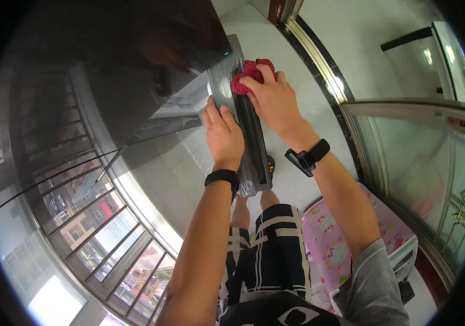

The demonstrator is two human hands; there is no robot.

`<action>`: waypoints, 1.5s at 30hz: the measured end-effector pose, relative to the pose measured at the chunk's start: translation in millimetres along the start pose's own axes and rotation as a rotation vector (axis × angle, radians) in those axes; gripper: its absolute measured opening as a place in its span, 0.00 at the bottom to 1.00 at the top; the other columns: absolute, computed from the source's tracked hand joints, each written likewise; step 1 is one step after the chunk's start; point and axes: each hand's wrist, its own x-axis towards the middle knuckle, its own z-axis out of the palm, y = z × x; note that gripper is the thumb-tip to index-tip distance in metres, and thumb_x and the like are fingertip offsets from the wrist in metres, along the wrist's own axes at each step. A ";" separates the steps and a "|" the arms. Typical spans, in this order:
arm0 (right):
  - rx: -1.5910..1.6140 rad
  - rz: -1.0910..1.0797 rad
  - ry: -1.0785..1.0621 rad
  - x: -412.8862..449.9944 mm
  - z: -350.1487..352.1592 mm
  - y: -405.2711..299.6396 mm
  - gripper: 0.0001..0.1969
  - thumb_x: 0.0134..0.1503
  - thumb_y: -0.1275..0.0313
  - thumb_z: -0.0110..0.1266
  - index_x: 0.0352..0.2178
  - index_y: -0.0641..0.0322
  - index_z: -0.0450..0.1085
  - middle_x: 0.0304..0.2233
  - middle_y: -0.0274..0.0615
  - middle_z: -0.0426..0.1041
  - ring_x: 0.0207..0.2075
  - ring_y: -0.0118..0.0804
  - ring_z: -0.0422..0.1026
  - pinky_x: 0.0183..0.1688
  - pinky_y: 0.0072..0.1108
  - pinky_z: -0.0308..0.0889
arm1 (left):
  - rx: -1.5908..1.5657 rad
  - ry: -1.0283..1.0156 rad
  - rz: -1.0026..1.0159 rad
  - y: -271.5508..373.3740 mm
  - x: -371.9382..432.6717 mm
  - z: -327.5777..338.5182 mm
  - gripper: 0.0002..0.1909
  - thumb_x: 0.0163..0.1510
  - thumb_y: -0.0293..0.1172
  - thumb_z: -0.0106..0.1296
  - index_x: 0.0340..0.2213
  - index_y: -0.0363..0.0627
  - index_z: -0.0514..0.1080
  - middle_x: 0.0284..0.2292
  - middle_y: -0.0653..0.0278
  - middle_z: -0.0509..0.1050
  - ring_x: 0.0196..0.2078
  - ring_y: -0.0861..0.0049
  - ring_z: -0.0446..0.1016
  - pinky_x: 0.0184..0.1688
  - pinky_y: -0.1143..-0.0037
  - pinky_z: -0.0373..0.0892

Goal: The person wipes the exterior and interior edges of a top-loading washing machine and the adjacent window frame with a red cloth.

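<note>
A crumpled red cloth point(252, 75) is bunched under the fingers of my right hand point(275, 100). It rests on the upper part of a long dark panel point(252, 142) with a recessed channel, which looks like the edge of an appliance door. Clear plastic film point(246, 175) covers part of that panel. My left hand point(224, 134) lies against the panel's left side, lower than the cloth, its fingers pointing up along the edge. Whether those fingers grip the edge cannot be told. Beside the panel stands a glossy dark cabinet surface point(142, 49) with a small green light.
A barred window point(106, 228) is at the lower left. On the right are a metal door track point(318, 57) and a glass-panelled door point(411, 163). A pink patterned cover point(330, 244) lies beside my right leg. A dark shoe point(271, 165) shows beside the panel.
</note>
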 end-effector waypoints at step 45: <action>-0.117 0.284 -0.259 3.8 -80.9 -37.8 0.14 0.50 0.66 0.50 0.36 0.51 0.79 0.31 0.52 0.72 0.29 0.54 0.75 0.33 0.38 0.72 | -0.059 0.036 0.035 12.4 0.2 31.6 0.28 0.66 0.37 0.34 0.59 0.27 0.50 0.54 0.35 0.56 0.56 0.40 0.59 0.57 0.56 0.61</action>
